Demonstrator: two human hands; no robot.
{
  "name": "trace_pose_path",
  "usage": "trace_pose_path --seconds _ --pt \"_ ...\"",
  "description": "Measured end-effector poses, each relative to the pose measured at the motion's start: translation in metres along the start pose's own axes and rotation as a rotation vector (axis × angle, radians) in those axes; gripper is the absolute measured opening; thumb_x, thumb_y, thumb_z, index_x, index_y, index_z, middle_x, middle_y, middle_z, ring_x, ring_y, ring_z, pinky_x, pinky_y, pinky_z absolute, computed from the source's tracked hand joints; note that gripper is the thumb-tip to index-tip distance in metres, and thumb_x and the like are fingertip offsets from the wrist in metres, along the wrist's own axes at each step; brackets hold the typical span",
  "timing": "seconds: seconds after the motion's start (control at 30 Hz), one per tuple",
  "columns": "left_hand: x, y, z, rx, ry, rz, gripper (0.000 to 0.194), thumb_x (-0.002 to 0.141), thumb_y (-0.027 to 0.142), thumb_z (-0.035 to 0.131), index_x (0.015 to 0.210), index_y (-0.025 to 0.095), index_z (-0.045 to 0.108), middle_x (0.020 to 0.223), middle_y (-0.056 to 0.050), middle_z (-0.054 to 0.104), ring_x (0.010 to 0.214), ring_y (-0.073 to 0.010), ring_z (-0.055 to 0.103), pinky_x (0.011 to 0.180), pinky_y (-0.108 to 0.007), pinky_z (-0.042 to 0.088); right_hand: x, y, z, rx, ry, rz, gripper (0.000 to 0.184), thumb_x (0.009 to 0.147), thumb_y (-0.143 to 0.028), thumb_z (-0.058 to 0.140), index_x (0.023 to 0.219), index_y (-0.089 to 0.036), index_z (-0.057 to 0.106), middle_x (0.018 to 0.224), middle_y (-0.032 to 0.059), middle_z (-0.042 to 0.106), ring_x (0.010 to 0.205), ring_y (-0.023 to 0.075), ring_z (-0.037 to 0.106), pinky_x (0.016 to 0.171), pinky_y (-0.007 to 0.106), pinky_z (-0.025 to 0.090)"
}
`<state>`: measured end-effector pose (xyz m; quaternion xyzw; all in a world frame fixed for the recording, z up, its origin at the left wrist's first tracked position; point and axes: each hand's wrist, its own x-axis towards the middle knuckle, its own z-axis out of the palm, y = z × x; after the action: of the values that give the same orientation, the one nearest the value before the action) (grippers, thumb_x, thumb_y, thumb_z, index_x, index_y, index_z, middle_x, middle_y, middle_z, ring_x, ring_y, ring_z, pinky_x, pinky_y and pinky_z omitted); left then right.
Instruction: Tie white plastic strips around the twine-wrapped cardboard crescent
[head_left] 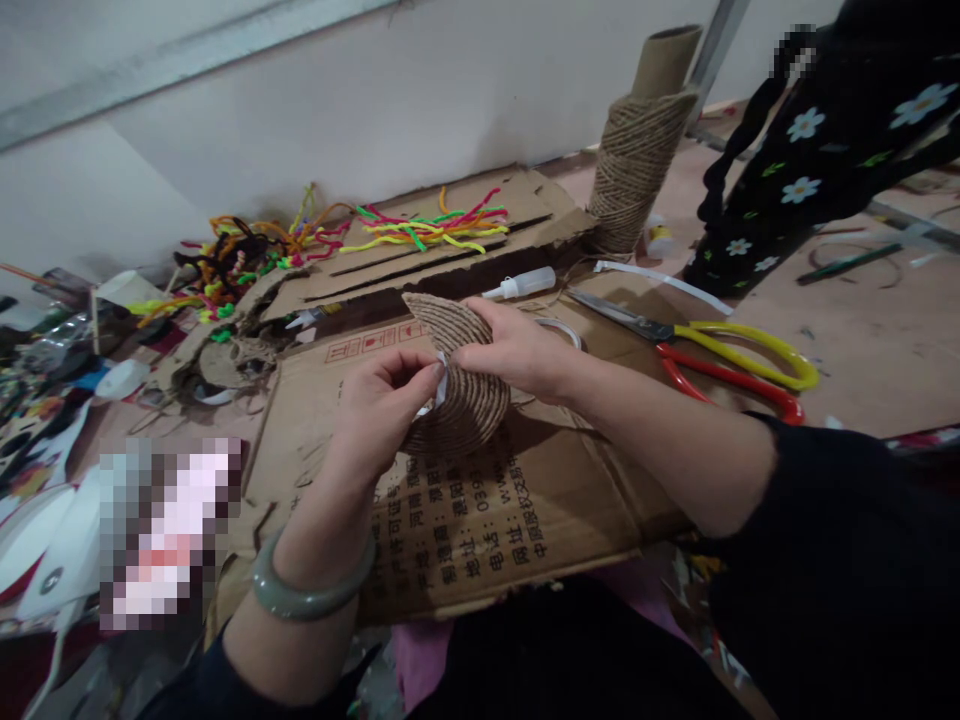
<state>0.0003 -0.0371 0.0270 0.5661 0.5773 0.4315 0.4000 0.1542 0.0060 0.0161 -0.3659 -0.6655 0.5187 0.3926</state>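
Currently, left hand (pixel 379 402) pinches a white strip (pixel 442 385) at the coiled cord piece (pixel 480 405), which right hand (pixel 521 345) grips over the cardboard (pixel 592 500); a slack hold might let the strip slide or the coils loosen.

Left hand (pixel 386 400): at the left edge of the twine coil (pixel 480 405), thumb and forefinger pinched together, the other fingers curled.
Right hand (pixel 517 345): at the coil's upper right, closed on it, thumb laid across the near face, fingertips hidden behind.
Left forearm (pixel 322 540): rising steeply from below left of the coil.
Right forearm (pixel 660 430): slanting in from the coil's lower right, bare to the elbow side.
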Motion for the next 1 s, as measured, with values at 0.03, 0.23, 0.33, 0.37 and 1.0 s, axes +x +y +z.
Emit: trace_pose_path --seconds 0.03,0.23,0.33,0.37,1.0 --pt "0.0003 -0.0002 0.0 0.003 0.0 0.006 0.013 0.067 0.025 0.069 0.061 0.016 0.061 0.055 0.002 0.056 0.049 -0.0078 0.047 0.049 -0.021 0.038 -0.0001 -0.0002 -0.0002 -0.015 -0.001 -0.002 0.019 0.064 -0.017 0.055 0.083 -0.017 0.051 0.074 -0.0031 0.053 0.066 0.011 0.047 0.059 0.024 0.039" --pt "0.0013 0.0005 -0.0001 0.033 0.001 0.017 0.014 0.067 0.023 0.068 0.058 0.016 0.06 0.053 0.003 0.055 0.048 -0.0075 0.046 0.049 -0.021 0.038 -0.0008 -0.0014 -0.0006 -0.097 0.002 -0.014 0.019 0.065 -0.015 0.054 0.083 -0.017 0.051 0.077 -0.0022 0.055 0.069 0.0117 0.048 0.062 0.024 0.04" --pt "0.0009 0.0019 0.0001 0.037 0.001 0.007 0.014 0.067 0.023 0.067 0.057 0.016 0.06 0.052 0.003 0.055 0.047 -0.0073 0.046 0.048 -0.021 0.037 -0.0006 -0.0011 -0.0005 -0.1 0.003 -0.017 0.019 0.065 -0.016 0.054 0.084 -0.017 0.051 0.078 -0.002 0.056 0.069 0.0119 0.049 0.064 0.025 0.04" --pt "0.0008 0.0023 0.0002 0.035 -0.001 0.002 0.014 0.067 0.023 0.067 0.057 0.016 0.06 0.052 0.003 0.055 0.047 -0.0073 0.046 0.048 -0.021 0.037 -0.0005 -0.0009 -0.0004 -0.096 0.002 -0.018 0.019 0.065 -0.016 0.054 0.084 -0.017 0.051 0.078 -0.002 0.055 0.069 0.0119 0.049 0.063 0.025 0.04" --pt "0.0014 0.0026 0.0005 0.061 -0.005 -0.002 0.012 0.065 0.021 0.065 0.055 0.016 0.061 0.052 0.002 0.055 0.048 -0.0085 0.047 0.047 -0.021 0.037 0.0005 0.0005 -0.0002 -0.117 -0.001 -0.014 0.02 0.064 -0.017 0.054 0.084 -0.017 0.052 0.081 -0.0003 0.06 0.073 0.0139 0.052 0.063 0.025 0.041"
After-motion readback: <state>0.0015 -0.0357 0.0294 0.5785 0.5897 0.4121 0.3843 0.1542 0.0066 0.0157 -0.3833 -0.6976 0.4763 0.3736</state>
